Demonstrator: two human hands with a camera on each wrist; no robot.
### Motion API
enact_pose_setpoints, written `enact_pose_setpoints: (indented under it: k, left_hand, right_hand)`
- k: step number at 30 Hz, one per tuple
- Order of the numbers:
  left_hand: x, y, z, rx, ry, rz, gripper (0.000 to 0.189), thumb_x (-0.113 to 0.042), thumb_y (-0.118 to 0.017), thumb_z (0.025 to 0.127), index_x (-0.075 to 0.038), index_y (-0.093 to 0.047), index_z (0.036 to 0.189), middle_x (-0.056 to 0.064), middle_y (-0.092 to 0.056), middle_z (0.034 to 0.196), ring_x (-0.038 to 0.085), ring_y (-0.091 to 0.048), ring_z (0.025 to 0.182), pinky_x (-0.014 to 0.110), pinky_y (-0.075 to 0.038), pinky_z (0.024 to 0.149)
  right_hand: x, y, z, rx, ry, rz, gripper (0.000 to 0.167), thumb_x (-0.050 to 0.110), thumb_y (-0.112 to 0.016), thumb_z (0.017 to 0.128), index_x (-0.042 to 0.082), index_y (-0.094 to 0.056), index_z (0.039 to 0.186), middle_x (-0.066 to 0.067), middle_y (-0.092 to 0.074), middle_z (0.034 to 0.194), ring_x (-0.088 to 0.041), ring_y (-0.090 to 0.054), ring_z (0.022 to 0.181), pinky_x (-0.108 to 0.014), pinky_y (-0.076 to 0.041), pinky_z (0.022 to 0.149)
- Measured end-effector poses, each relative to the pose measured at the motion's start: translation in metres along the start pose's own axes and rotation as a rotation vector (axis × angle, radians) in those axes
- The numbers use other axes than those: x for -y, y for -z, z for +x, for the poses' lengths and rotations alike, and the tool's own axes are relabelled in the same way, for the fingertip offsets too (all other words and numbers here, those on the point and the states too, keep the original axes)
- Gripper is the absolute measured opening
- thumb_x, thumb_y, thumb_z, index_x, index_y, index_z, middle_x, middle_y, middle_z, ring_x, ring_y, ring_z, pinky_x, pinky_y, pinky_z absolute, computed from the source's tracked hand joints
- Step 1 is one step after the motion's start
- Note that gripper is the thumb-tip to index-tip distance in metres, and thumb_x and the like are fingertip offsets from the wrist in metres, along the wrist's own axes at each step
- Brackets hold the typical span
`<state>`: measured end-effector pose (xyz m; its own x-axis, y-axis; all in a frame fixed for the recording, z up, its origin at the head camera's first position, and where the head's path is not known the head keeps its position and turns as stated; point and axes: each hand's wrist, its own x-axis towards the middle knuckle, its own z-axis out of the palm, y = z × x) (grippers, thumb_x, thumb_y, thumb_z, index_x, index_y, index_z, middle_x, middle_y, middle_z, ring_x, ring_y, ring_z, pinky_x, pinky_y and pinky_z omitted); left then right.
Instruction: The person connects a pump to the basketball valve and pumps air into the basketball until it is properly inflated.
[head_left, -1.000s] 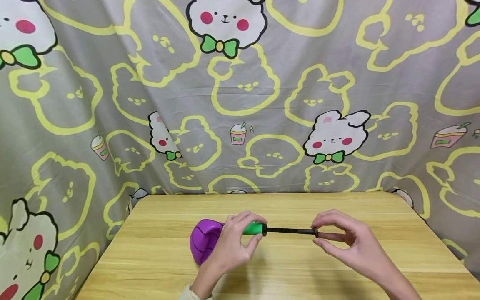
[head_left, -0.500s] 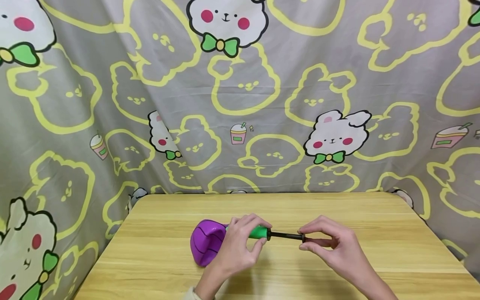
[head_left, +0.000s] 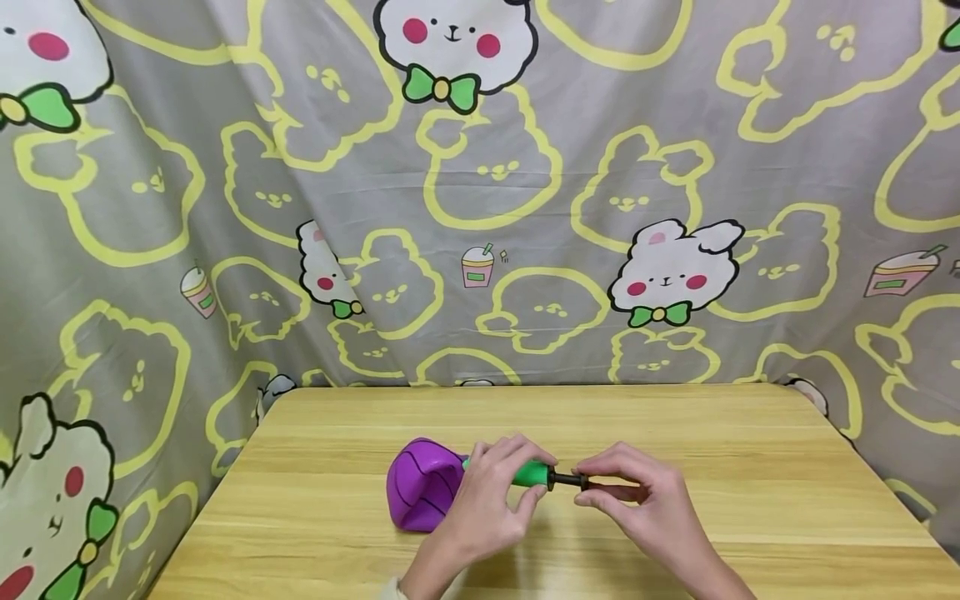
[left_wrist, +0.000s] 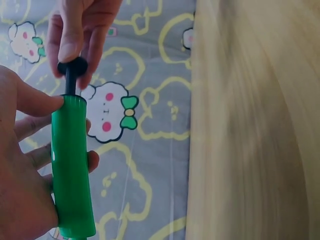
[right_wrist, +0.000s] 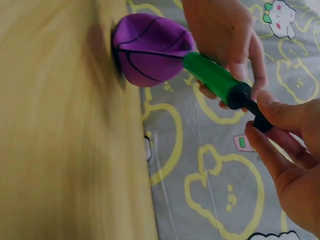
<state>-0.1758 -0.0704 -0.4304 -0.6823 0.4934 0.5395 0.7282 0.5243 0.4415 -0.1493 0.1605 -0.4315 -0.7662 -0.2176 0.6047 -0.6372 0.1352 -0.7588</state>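
A green hand pump [head_left: 531, 473] is held over the table, its barrel gripped by my left hand [head_left: 491, 504], fingers curled round it in the left wrist view. My right hand [head_left: 645, 496] pinches the black end of the plunger [left_wrist: 72, 70] between thumb and fingers. Only a short stretch of black rod shows between barrel and end. At the pump's other end a purple ball [right_wrist: 150, 47] with black lines sits on the table, its side caved in. The joint between pump and ball is partly behind my left hand in the head view.
The light wooden table [head_left: 315, 467] runs back to a grey curtain [head_left: 525, 225] printed with yellow outlines and white rabbits, which also hangs along both sides.
My right hand has moved left, pushing the plunger most of the way into the barrel. My left hand and the pump have shifted slightly right, and the ball a little with them.
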Motion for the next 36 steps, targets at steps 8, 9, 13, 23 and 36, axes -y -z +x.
enact_pose_setpoints:
  k: [8, 9, 13, 23, 36]
  left_hand:
    - [0.0, 0.0, 0.0, 0.033, -0.008, -0.013, 0.03, -0.014, -0.074, 0.087, -0.02, -0.069, 0.115, -0.013, -0.067, 0.113, 0.005, -0.062, 0.107, 0.038, -0.042, 0.089]
    - [0.0, 0.001, 0.0, 0.035, -0.01, -0.014, 0.03, -0.014, -0.074, 0.087, -0.021, -0.069, 0.116, -0.013, -0.067, 0.113, 0.005, -0.062, 0.107, 0.038, -0.042, 0.089]
    - [0.002, 0.003, 0.001, 0.035, -0.036, -0.022, 0.029, -0.016, -0.072, 0.09, -0.023, -0.068, 0.117, -0.014, -0.066, 0.114, 0.004, -0.061, 0.107, 0.037, -0.043, 0.087]
    - [0.005, 0.01, 0.0, 0.027, -0.019, -0.042, 0.029, -0.018, -0.07, 0.092, -0.029, -0.067, 0.118, -0.016, -0.066, 0.117, 0.003, -0.061, 0.109, 0.038, -0.043, 0.088]
    - [0.011, 0.026, 0.002, -0.005, 0.063, -0.057, 0.03, -0.016, -0.073, 0.089, -0.029, -0.069, 0.116, -0.017, -0.065, 0.117, 0.004, -0.061, 0.107, 0.042, -0.042, 0.089]
  right_hand:
    - [-0.003, -0.01, -0.003, -0.01, -0.003, -0.004, 0.029, -0.008, -0.082, 0.079, 0.003, -0.075, 0.105, -0.01, -0.071, 0.102, -0.018, -0.072, 0.096, -0.035, -0.059, 0.07]
    - [-0.002, -0.01, -0.003, -0.007, -0.003, -0.003, 0.029, -0.008, -0.082, 0.079, 0.003, -0.074, 0.106, -0.01, -0.071, 0.103, -0.019, -0.072, 0.097, -0.035, -0.059, 0.071]
    - [0.003, -0.008, -0.002, 0.015, -0.023, -0.006, 0.029, -0.006, -0.082, 0.081, 0.004, -0.072, 0.106, -0.007, -0.069, 0.107, -0.022, -0.071, 0.099, -0.035, -0.059, 0.073]
    - [0.014, 0.006, 0.002, 0.049, -0.046, -0.023, 0.035, -0.01, -0.082, 0.079, 0.007, -0.069, 0.107, -0.004, -0.067, 0.109, -0.02, -0.071, 0.098, -0.035, -0.06, 0.073]
    - [0.027, 0.035, 0.008, 0.031, -0.001, -0.056, 0.039, -0.014, -0.08, 0.078, 0.009, -0.067, 0.108, -0.007, -0.067, 0.105, -0.016, -0.069, 0.094, -0.036, -0.06, 0.071]
